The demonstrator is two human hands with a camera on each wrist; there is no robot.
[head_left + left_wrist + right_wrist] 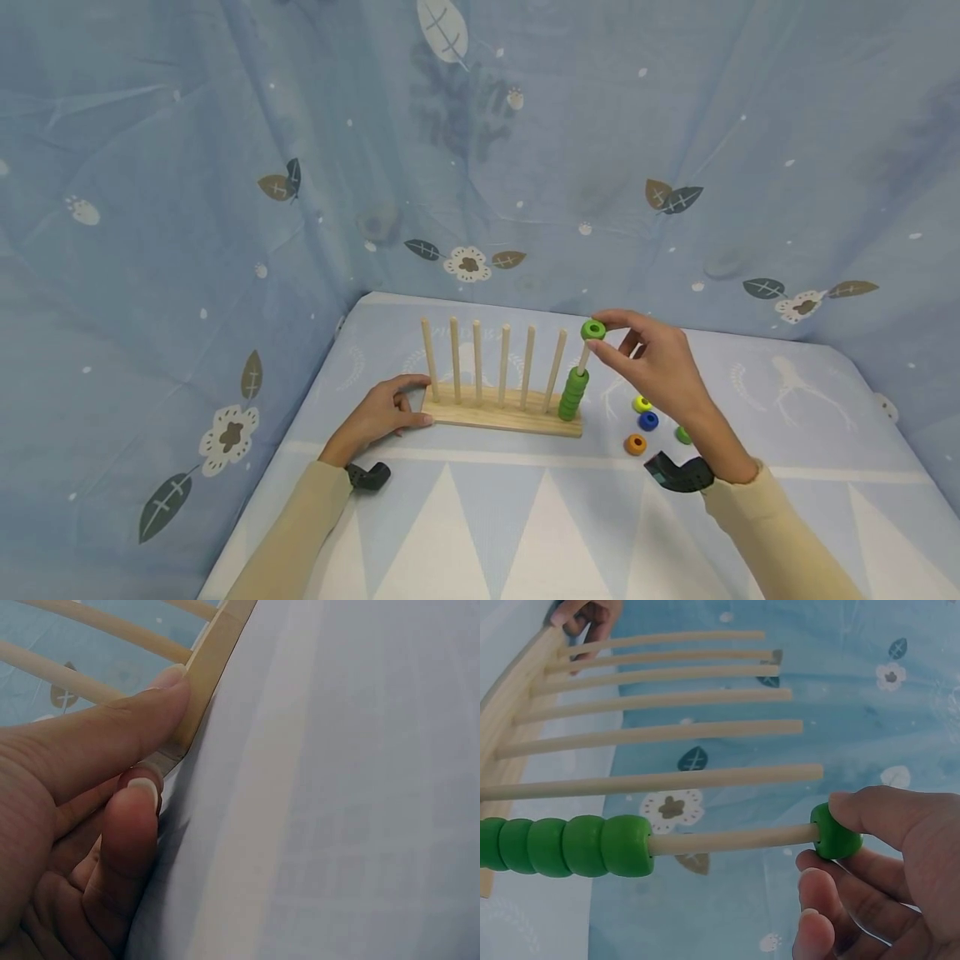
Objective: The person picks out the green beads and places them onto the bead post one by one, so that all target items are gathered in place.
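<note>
A wooden peg rack (487, 418) with a row of upright pegs stands on the cloth-covered table. Several green beads (573, 394) are stacked on its rightmost peg (735, 840). At the top of that peg my right hand (656, 358) pinches another green bead (836, 832) between thumb and fingers; the peg's tip meets its hole. My left hand (382, 412) holds the left end of the base, thumb (142, 712) along the near side and fingers behind. The remaining pegs (504, 367) carry no beads.
Right of the rack lie a yellow bead (642, 404), a blue bead (648, 421), an orange bead (635, 444) and a green bead (683, 435), partly behind the right wrist. Blue patterned cloth (487, 167) hangs behind and to the left of the table.
</note>
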